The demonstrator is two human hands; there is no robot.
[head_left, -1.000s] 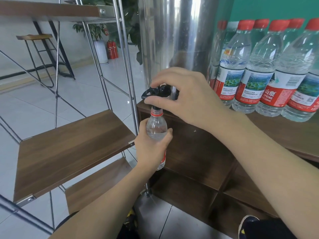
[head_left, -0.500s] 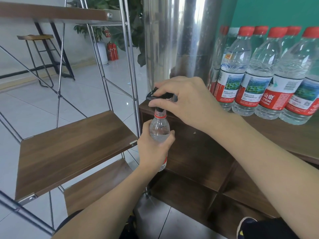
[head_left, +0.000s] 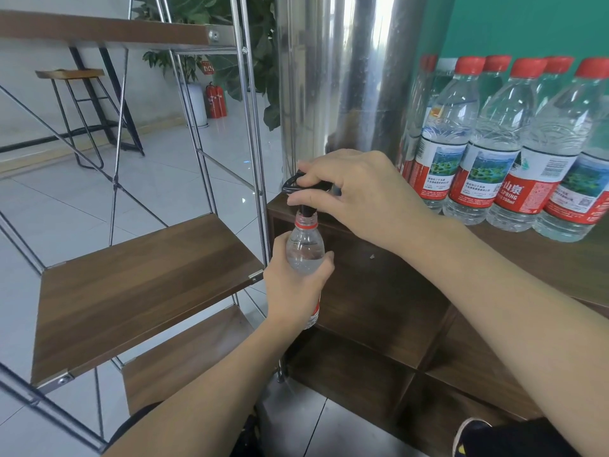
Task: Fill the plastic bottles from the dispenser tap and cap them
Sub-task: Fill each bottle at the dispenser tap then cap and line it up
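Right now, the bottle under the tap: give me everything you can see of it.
The bottle is small, clear plastic, with a red ring at its neck and no cap. It stands upright with its open mouth right under the black tap spout. The left hand grips its middle, hiding most of the label; a strip of red and white shows below the fingers. Its shoulder looks clear, with water visible inside. Its base hangs free in front of the wooden cabinet.

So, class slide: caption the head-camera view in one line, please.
Left hand holds an uncapped bottle under the black tap gripped by the right hand.
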